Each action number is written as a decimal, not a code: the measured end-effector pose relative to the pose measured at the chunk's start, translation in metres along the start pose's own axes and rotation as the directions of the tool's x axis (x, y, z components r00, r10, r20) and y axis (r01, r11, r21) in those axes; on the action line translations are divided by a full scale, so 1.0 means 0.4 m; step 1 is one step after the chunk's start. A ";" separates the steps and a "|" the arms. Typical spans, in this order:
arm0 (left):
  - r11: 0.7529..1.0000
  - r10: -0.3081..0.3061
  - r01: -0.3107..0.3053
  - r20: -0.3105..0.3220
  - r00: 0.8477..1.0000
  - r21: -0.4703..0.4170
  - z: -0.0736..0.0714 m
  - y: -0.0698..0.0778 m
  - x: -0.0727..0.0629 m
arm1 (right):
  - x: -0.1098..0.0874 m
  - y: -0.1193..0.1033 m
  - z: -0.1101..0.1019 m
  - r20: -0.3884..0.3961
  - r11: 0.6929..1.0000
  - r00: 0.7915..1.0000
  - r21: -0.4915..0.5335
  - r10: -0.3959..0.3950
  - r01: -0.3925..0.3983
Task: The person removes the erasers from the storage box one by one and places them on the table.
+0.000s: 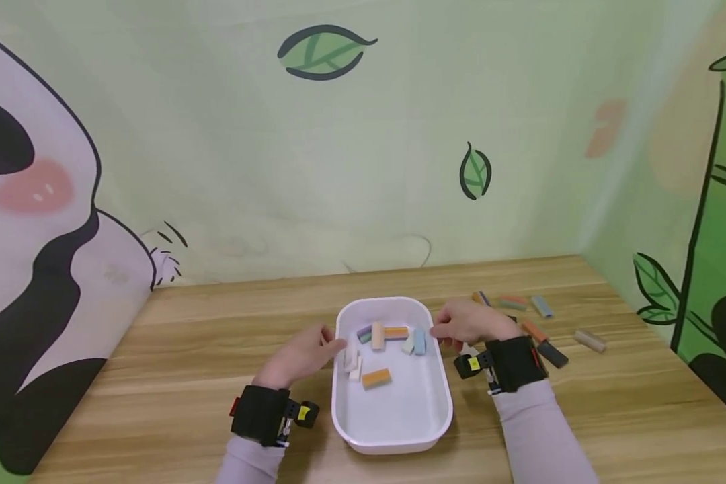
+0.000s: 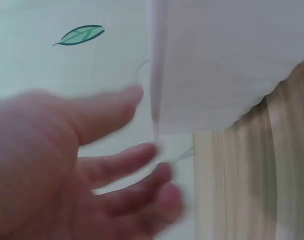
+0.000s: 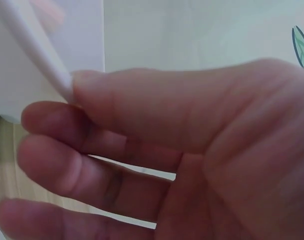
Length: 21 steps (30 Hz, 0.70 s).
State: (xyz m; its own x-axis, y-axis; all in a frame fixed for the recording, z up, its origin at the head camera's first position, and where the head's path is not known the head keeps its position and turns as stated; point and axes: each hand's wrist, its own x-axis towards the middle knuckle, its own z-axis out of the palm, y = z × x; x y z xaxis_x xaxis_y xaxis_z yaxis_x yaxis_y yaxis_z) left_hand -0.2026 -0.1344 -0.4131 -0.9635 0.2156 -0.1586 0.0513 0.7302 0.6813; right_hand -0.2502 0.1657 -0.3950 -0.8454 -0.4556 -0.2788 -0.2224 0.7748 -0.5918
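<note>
While a white tray (image 1: 393,410) holds a scatter of small coloured blocks (image 1: 376,378) before a person at a wood-grain counter (image 1: 218,323), the right hand (image 1: 472,323) pinches its right rim with thumb and forefinger. At the opposite side, the left hand (image 1: 299,353) is held wide, thumb and fingers parted beside the rim (the left wrist view is too blurred to tell whether they touch it). More loose blocks (image 1: 589,340), orange, blue and dark among them, lie to the right of the tray; behind, a pale green backdrop (image 1: 248,168) shows drawn leaves (image 1: 327,54) and a panda (image 1: 12,269)
</note>
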 end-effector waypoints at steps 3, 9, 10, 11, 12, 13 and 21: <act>0.992 0.112 -0.103 -0.128 0.985 0.075 0.000 0.007 0.007 | -0.002 -0.004 0.003 -0.009 1.000 1.000 -0.011 -0.004 0.004; 0.888 0.367 -0.311 -0.115 0.923 0.339 0.008 0.035 0.038 | -0.002 0.000 0.004 -0.016 0.999 1.000 -0.030 0.017 -0.017; 0.863 0.389 -0.336 -0.073 0.918 0.377 0.010 0.041 0.044 | -0.002 0.002 0.003 -0.016 0.999 1.000 -0.029 0.020 -0.021; 0.841 0.401 -0.354 -0.031 0.916 0.408 0.011 0.046 0.049 | -0.003 0.003 0.001 -0.017 0.999 1.000 -0.028 0.022 -0.022; 0.821 0.409 -0.373 0.011 0.913 0.432 0.013 0.051 0.054 | -0.003 0.003 0.000 -0.018 1.000 1.000 -0.023 0.019 -0.020; 0.804 0.412 -0.388 0.049 0.910 0.450 0.015 0.054 0.058 | -0.003 0.004 -0.001 -0.021 1.000 1.000 -0.017 0.017 -0.017; 0.761 0.334 -0.389 0.199 0.921 0.519 0.035 0.067 0.070 | -0.005 -0.002 -0.001 -0.023 1.000 1.000 0.008 0.011 -0.011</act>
State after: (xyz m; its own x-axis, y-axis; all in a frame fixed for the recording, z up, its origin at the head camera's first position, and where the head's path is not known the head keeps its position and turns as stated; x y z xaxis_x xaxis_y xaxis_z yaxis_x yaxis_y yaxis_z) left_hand -0.2244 -0.1000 -0.4093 -0.8181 0.5719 -0.0604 0.5498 0.8087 0.2091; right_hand -0.2484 0.1660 -0.3936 -0.8590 -0.4365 -0.2676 -0.2090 0.7761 -0.5950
